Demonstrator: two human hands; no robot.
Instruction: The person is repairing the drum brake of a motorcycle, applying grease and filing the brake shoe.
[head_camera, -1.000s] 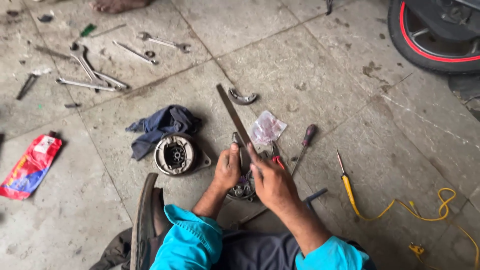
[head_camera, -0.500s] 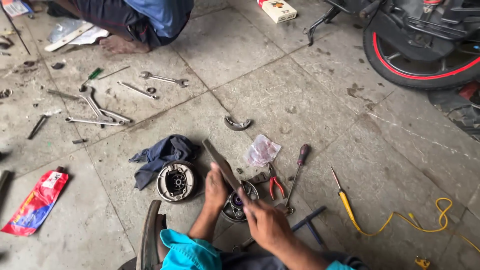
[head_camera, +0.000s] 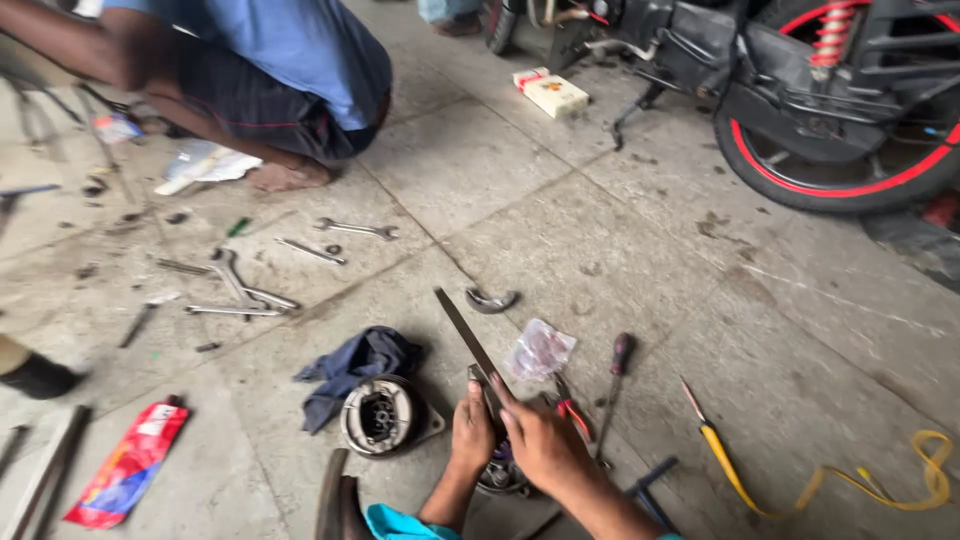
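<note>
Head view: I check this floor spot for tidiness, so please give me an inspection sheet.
Surface: stained concrete floor.
Job's things: flat metal file over a round part.
Clutter: brake drum, blue rag, wrenches, screwdriver, red pouch.
Grippers: left hand and right hand both grip the file.
Cables: yellow cord.
Surroundings: motorcycle wheel, crouching person.

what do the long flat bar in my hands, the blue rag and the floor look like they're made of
Flat bar: dark, dull metal, probably steel, judging by its thin, straight edge.
Blue rag: soft woven cloth, crumpled in folds.
Floor: grey concrete or stone slabs with visible joints, matte and stained.
</note>
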